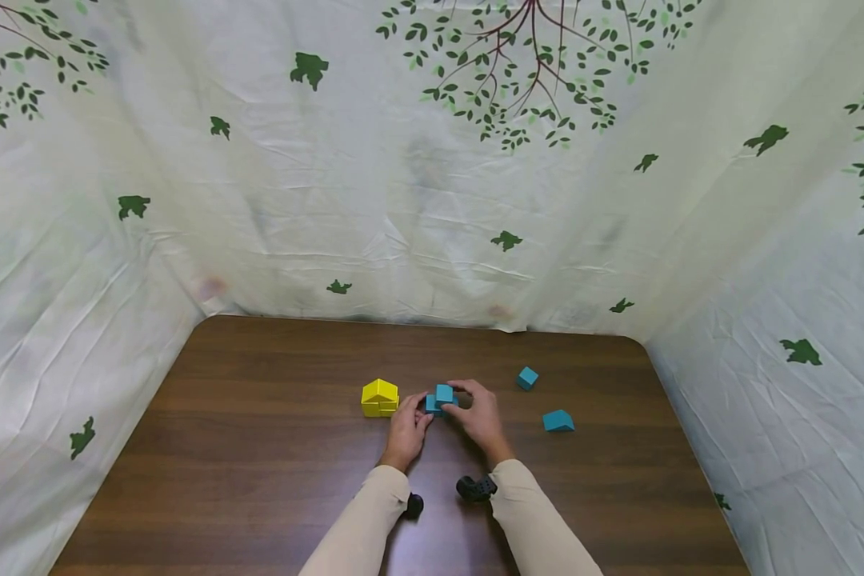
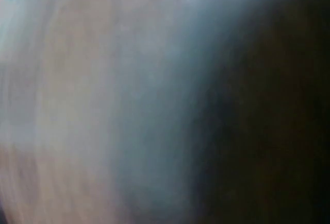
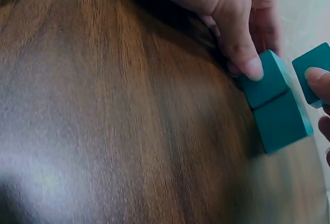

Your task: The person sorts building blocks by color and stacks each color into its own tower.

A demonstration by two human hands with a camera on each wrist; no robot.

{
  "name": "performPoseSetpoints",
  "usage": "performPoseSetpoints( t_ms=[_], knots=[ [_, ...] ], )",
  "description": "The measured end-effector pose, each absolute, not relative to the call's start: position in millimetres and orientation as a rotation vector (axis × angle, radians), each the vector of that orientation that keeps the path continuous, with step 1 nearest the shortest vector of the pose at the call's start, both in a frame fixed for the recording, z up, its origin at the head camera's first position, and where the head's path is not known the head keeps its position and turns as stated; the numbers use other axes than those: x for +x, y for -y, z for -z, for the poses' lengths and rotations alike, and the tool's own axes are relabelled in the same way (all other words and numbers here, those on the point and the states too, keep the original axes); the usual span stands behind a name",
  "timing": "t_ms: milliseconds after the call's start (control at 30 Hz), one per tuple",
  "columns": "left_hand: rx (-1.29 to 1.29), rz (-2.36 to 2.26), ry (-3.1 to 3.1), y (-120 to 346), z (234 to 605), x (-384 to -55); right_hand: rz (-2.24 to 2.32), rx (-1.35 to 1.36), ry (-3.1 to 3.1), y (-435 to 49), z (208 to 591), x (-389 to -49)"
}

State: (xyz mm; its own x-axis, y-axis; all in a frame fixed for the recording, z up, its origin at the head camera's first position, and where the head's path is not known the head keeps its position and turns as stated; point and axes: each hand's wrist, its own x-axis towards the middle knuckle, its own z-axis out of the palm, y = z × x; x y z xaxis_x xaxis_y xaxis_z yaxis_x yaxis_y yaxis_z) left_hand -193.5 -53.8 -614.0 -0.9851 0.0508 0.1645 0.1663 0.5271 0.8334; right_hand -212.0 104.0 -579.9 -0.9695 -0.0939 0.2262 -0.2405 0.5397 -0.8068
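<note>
Two blue cubes (image 3: 281, 118) stand side by side on the table. My left hand (image 1: 406, 432) pinches the nearer one in the right wrist view, thumb on its front face and fingers behind. Between the thumb and fingers of my right hand (image 1: 481, 418) is another blue cube (image 1: 444, 393), held just above the pair; in the right wrist view this held cube (image 3: 312, 73) shows apart from them, at the right edge. The left wrist view is mostly blurred and dark.
Left of the hands stands a yellow block stack (image 1: 379, 398) with a roof-shaped block on top. To the right lie a loose blue cube (image 1: 527, 378) and a blue roof-shaped block (image 1: 558, 421). A leaf-printed white cloth (image 1: 374, 200) hangs around the brown table (image 1: 274, 480).
</note>
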Motion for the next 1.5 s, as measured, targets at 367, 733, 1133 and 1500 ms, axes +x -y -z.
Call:
performPoseSetpoints(
  t_ms=[367,733,1133,1500],
  knots=[
    [-0.208,1.433,2.650,55,614,-194,-1.446,0.323,2.617,-95,585,-215],
    [-0.234,1.429,2.627,55,614,-194,-1.457,0.305,2.614,-92,582,-214],
    [-0.192,1.457,2.662,55,613,-193,-1.515,0.287,2.608,-99,583,-211],
    [-0.187,1.470,2.660,54,612,-193,-1.534,0.090,2.546,-158,573,-215]
  ],
)
